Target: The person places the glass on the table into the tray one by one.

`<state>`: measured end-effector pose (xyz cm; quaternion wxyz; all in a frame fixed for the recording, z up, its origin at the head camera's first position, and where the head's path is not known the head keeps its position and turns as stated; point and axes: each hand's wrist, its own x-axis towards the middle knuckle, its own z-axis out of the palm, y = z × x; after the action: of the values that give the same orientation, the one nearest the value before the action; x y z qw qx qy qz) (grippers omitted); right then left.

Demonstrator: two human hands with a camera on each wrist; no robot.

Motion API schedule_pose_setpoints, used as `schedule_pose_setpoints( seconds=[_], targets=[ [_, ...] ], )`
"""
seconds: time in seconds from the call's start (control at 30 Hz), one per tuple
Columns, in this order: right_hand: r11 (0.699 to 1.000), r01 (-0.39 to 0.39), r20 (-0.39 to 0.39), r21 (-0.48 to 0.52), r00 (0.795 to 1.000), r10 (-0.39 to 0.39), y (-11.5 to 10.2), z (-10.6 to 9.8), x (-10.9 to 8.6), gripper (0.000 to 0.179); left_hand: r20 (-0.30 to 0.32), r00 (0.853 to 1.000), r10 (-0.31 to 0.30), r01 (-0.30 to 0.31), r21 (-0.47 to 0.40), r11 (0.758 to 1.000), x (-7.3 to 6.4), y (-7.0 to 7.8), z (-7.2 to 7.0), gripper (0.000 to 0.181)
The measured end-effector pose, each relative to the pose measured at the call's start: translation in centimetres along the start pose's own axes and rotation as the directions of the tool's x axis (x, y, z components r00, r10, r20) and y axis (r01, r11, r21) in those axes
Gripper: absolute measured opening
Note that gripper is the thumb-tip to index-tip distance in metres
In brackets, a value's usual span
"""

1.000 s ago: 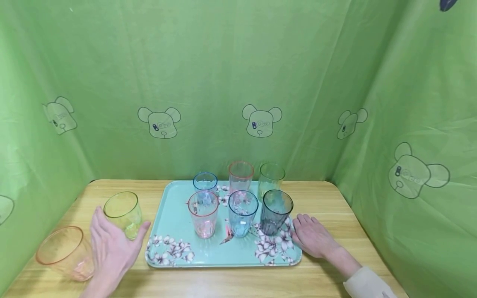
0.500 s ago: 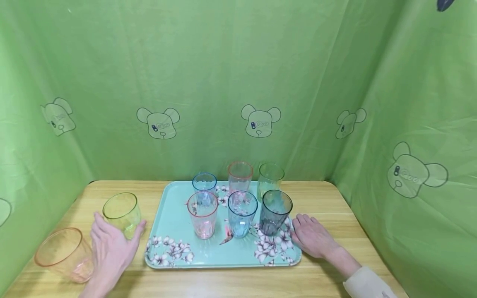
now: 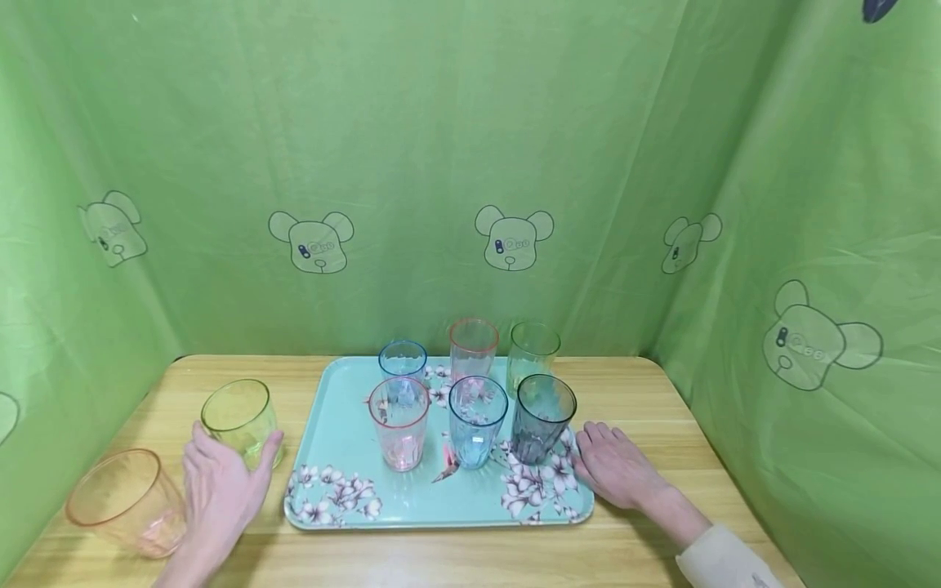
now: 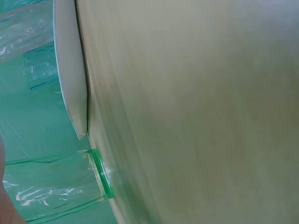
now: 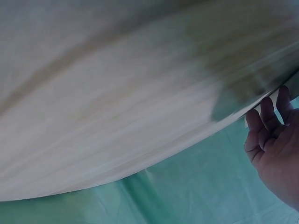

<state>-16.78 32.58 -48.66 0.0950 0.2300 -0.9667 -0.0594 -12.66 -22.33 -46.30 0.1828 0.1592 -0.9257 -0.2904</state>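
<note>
My left hand point(image 3: 220, 494) is at the lower part of a yellow-green tumbler point(image 3: 234, 407) standing on the table left of the tray. Its fingers lie along the tumbler's left side and its thumb along the right. In the left wrist view the yellow-green tumbler point(image 4: 56, 182) stands upright, with only a sliver of hand showing. My right hand point(image 3: 616, 469) rests beside the right edge of a turquoise floral tray point(image 3: 345, 457), fingers extended. An orange tumbler point(image 3: 125, 506) stands just left of my left hand.
On the tray stand a front row of pink point(image 3: 400, 429), blue point(image 3: 478, 425) and dark grey point(image 3: 542, 420) tumblers. Behind them are a blue point(image 3: 403, 363), a red-rimmed point(image 3: 474, 347) and a green point(image 3: 532, 351) tumbler. Green fabric point(image 3: 412, 163) encloses the wooden table point(image 3: 367, 559).
The left hand's fingers and thumb have drawn closer together about the yellow-green tumbler. The tumblers, the tray and my right hand have stayed in place.
</note>
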Motion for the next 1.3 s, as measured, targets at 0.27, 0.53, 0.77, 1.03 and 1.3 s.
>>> schedule_pose_setpoints(
  seconds=[0.27, 0.53, 0.77, 1.03, 1.3],
  targets=[
    [1.000, -0.006, 0.008, 0.010, 1.000, 0.006, 0.0, -0.1, 0.0, 0.022, 0.022, 1.000, -0.006, 0.005, 0.029, 1.000, 0.5, -0.3, 0.0, 0.117],
    [1.000, -0.008, 0.015, 0.009, 1.000, 0.008, 0.0, -0.1, -0.1, 0.022, 0.016, 1.000, 0.011, -0.012, 0.064, 0.998, 1.0, -0.5, 0.1, 0.109],
    [1.000, 0.000, 0.002, 0.006, 1.000, 0.000, 0.1, 0.0, -0.1, 0.022, 0.031, 0.999, 0.014, -0.016, 0.077, 0.997, 1.2, -0.7, 0.1, 0.110],
    [1.000, 0.004, -0.010, 0.001, 1.000, -0.004, 0.1, 0.0, 0.0, 0.023, 0.021, 0.998, 0.057, -0.059, 0.075, 0.995, 1.4, -0.8, -0.1, 0.098],
    [1.000, 0.003, -0.007, -0.006, 1.000, -0.003, 0.1, 0.1, -0.1, 0.023, -0.025, 0.991, 0.135, -0.131, 0.126, 0.983, 1.3, -0.8, -0.1, 0.091]
  ],
)
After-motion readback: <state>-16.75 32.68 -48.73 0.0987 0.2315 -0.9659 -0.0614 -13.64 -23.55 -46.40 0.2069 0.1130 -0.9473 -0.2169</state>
